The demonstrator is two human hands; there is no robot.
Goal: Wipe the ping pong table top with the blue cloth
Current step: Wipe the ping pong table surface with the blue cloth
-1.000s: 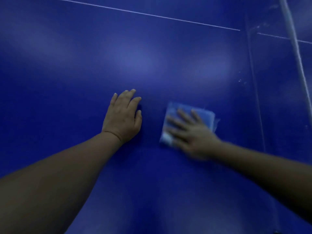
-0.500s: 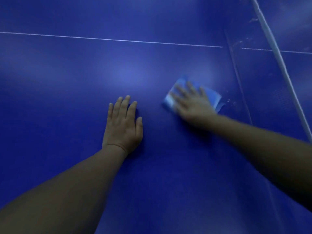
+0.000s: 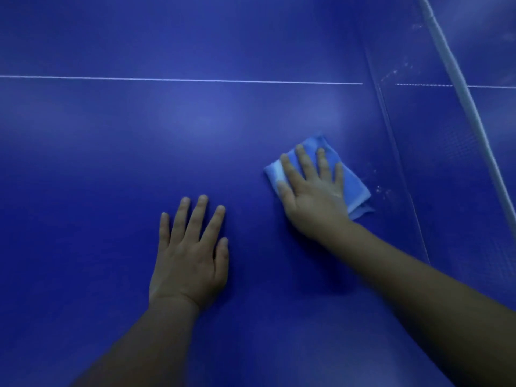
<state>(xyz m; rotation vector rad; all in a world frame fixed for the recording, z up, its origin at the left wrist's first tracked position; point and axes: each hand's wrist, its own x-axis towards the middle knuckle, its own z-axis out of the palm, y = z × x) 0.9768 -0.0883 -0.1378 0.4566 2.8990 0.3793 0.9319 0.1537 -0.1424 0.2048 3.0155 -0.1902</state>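
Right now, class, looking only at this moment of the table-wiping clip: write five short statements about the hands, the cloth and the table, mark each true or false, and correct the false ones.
1. The right hand presses flat on the blue cloth. True.
2. The left hand holds a second cloth. False: it rests bare on the table top.
3. The cloth lies on the white line. False: it lies nearer the person than the line.
4. The net runs along the right side. True.
5. The right hand's fingers are curled into a fist. False: they are spread straight.

surface: blue table top [image 3: 111, 163] | on it: folded blue cloth [image 3: 354, 188], left hand [image 3: 190, 263]
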